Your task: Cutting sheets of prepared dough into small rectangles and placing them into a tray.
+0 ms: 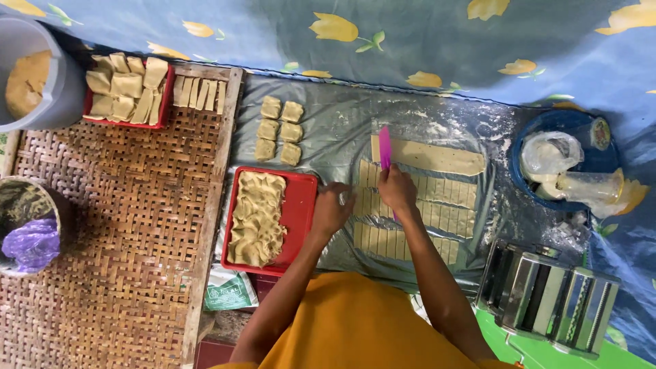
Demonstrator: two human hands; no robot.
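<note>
Far left of frame: woven bamboo tray [123,225] carrying a small red tray of folded dough pieces [126,92]. Centre: red rectangular tray of ruffled dough [301,212]. Left hand [331,212] is pressing, fingers curled, on the near end of the flat pale dough strips [437,217], which are lying on the floured grey plastic sheet [328,130]. Right hand [396,188] is gripping a pink plastic scraper [385,147], edge down on the uncut strip. Step in hand, as judged: cross-cutting strips. Next cut calls for even spacing and a steady hold. Lower right: steel pasta roller [547,297].
</note>
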